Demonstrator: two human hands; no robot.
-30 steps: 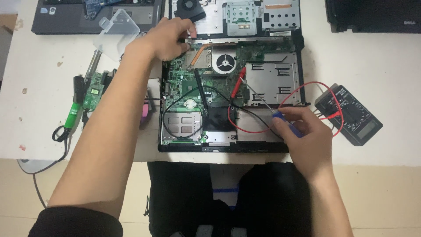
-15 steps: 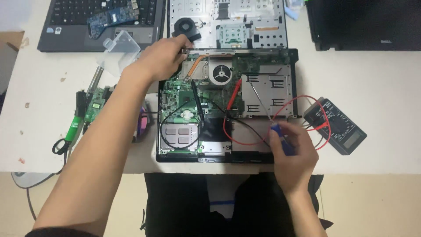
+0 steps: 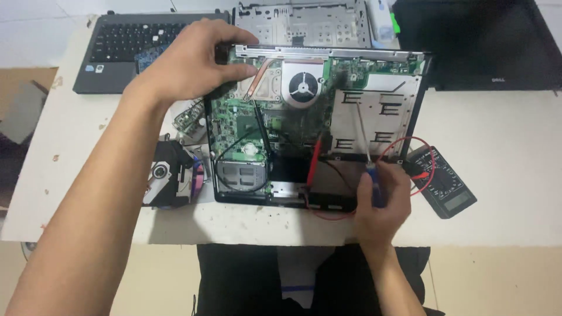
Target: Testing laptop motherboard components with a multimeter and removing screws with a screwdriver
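- The open laptop lies in the middle of the frame on the white table.
- The left hand grips its upper left corner, fingers curled.
- The right hand, lower right, is closed around a blue screwdriver touching the laptop's metal plate.
- A black meter lies just right of that hand.

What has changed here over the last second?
The opened laptop has been tilted up at its far edge and turned slightly, lifted by the left hand gripping its top-left corner. The right hand still holds the blue-handled screwdriver; the multimeter stayed put.
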